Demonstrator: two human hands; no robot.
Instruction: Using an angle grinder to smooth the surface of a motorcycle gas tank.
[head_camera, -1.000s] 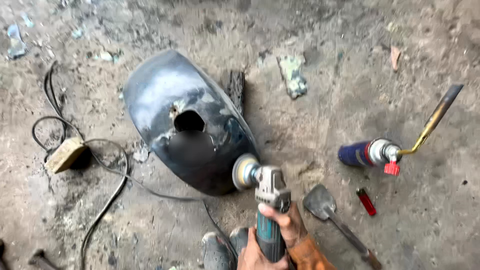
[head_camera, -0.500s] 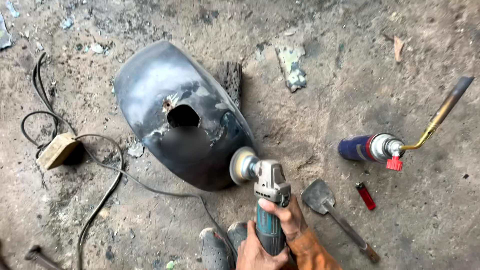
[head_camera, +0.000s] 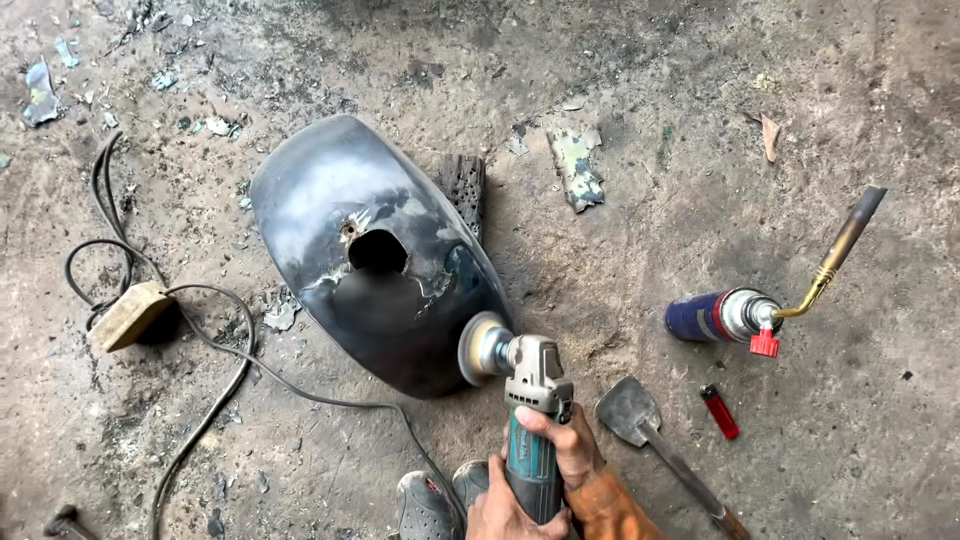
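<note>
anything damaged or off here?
Yes: the dark curved metal shell has a jagged hole near its middle, with scorched, bare patches around it. The angle grinder, held in both hands, has its disc at the shell's lower edge.

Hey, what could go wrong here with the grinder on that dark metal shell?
The angle grinder works the curved metal shell with bare hands close behind the disc; a kickback might reach them. The gas torch canister and red lighter lie nearby, possibly within spark range. The cord loops near the person's feet.

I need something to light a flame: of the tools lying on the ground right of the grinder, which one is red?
The small red lighter, lying between the scraper and the blue gas torch. The scraper is grey metal; the torch only has a red knob.
</note>
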